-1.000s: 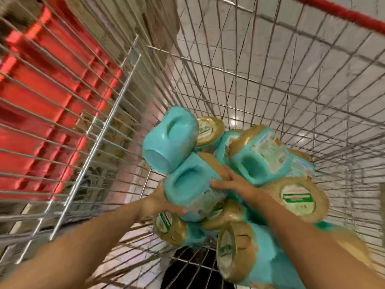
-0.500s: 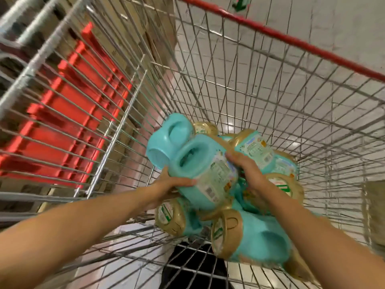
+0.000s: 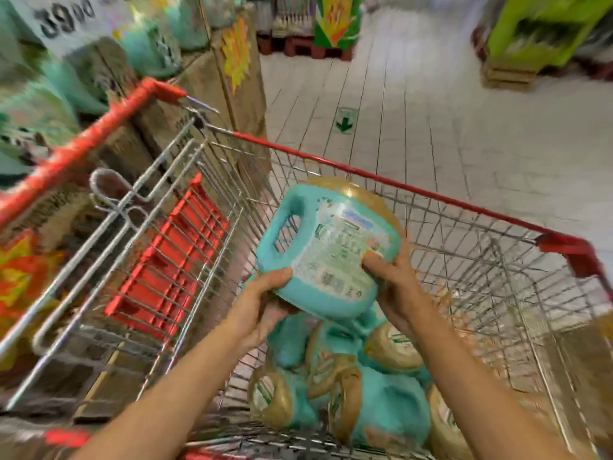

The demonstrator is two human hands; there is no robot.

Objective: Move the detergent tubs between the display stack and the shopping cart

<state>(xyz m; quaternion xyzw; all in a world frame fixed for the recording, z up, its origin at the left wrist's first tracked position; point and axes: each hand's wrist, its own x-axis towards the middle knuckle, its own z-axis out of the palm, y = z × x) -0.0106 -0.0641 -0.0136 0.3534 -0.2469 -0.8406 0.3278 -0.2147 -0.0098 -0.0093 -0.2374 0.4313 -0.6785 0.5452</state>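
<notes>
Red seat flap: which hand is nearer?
Left. The left hand grips the tub just right of the red seat flap; the right hand grips the tub's far side.

Head cam, single wide-angle view, pitched forward and down.
Looks from above the near end of the shopping cart into its basket. Both forearms enter from the bottom edge. The left hand and right hand hold a detergent tub at frame centre, close to the lens. The store floor fills the upper right. Frame edges are blurred.
</notes>
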